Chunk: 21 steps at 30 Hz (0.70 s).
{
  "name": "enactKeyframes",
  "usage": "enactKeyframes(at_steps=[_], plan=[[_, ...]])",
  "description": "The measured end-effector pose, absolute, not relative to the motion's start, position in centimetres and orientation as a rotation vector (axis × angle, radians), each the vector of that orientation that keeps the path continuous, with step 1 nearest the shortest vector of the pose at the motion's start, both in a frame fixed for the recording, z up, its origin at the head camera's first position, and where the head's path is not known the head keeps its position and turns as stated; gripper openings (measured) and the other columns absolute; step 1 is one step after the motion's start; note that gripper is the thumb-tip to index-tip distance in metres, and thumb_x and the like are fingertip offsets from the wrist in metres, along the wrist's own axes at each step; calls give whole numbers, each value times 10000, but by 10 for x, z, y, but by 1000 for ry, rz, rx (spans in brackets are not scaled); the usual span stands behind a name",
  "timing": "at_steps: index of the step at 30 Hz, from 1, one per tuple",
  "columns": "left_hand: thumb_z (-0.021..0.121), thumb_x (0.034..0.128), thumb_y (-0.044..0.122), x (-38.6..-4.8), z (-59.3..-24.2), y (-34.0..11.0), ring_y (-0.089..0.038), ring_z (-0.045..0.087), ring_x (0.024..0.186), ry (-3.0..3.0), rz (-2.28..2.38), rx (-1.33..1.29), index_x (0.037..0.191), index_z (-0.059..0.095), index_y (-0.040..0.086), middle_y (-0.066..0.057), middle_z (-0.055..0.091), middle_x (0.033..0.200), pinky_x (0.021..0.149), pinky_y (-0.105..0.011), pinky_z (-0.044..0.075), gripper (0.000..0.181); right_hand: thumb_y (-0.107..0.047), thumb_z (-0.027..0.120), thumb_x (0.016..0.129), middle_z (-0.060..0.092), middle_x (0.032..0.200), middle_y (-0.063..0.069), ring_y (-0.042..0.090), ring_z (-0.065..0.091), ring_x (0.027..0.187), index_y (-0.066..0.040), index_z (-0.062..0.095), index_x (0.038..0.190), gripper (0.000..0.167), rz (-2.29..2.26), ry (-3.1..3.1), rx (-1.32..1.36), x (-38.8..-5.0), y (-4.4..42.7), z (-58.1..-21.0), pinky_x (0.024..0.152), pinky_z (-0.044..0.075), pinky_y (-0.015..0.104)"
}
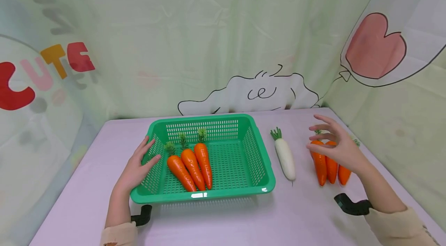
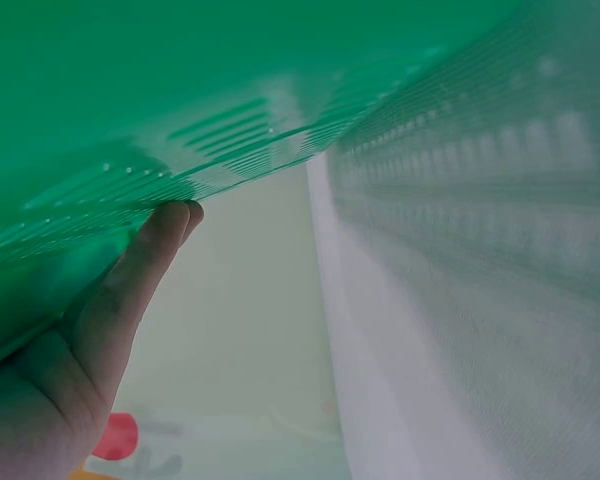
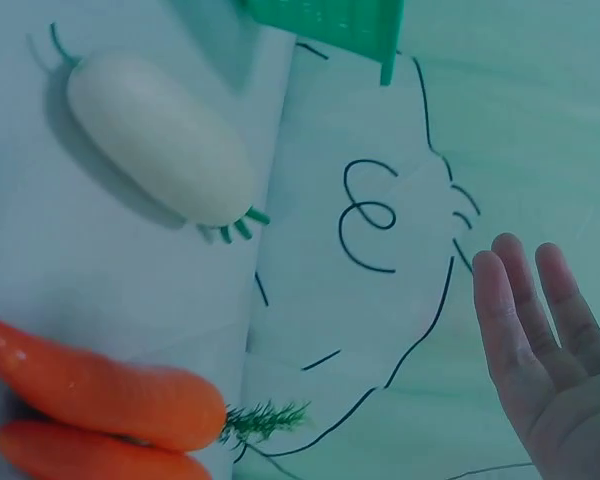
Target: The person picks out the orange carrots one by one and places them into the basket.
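My left hand (image 1: 136, 168) is at the left rim of a green plastic basket (image 1: 237, 196), with its thumb and fingers spread. The left wrist view shows a straight finger touching the outside of the basket. Inside the basket, on its left side, lie three orange carrots (image 1: 188, 166) with green tops. At the right, my right hand (image 1: 339, 147) hovers over more carrots (image 1: 320, 166), its fingers loosely bent and holding nothing. It partly covers their tops in the head view. Between the basket and these carrots lies a white radish (image 1: 285, 159) with a green stub.
Everything stands on a table with a pale lilac cloth (image 1: 296, 215). A light green curtain (image 1: 209, 44) with printed drawings and letters hangs behind the table and along its sides. Each wrist has a black strap (image 1: 353, 205).
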<state>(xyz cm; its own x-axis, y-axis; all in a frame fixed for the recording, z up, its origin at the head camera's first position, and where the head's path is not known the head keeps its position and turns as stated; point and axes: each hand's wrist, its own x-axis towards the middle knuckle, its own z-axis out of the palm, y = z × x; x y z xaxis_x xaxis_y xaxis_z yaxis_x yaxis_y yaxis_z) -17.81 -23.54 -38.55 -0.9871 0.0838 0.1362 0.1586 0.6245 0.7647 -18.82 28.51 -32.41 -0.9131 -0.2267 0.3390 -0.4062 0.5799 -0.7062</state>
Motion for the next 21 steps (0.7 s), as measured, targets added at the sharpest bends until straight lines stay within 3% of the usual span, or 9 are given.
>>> enactKeyframes(at_steps=[5,8,10,13,16,21], plan=[[533,925,323,-178,-385,-235,-378,101,1362,-2750,-1305,-214,1427,299,57,-94,87,1526,994,-652,174,614,-74,692,808,470,1129,-114,-78,539,900,-150,271,1433,757,1227,-2627,496,-189,296,-333,692,476,117],[531,924,339,-178,-386,-236,-375,99,1363,-2751,-1307,-216,1428,299,58,-92,85,1526,998,-648,171,622,-90,689,812,486,1166,-5,-107,519,893,-130,274,1429,745,1185,-2654,471,-189,302,-337,687,476,135],[530,924,345,-178,-386,-236,-374,100,1363,-2751,-1307,-216,1428,299,59,-92,85,1527,999,-646,171,623,-111,688,817,489,1194,99,-89,524,892,-111,271,1428,740,1154,-2678,445,-190,306,-340,715,510,227],[531,924,339,-178,-386,-236,-375,101,1362,-2751,-1304,-216,1427,300,56,-93,86,1526,999,-646,171,621,-154,678,830,456,1231,228,135,577,957,-82,245,1431,744,1139,-2723,398,-190,310,-344,795,491,482],[532,924,335,-178,-386,-236,-376,100,1362,-2750,-1302,-219,1427,300,54,-95,86,1526,997,-649,170,621,-195,671,838,422,1260,271,394,503,1026,-71,213,1439,765,1149,-2766,355,-191,314,-348,798,366,672],[533,924,327,-179,-387,-236,-374,100,1363,-2747,-1306,-219,1427,300,55,-91,86,1527,996,-651,171,617,-258,660,845,364,1300,303,467,405,1086,-59,165,1448,806,1122,-2871,301,-195,319,-356,793,352,669]])
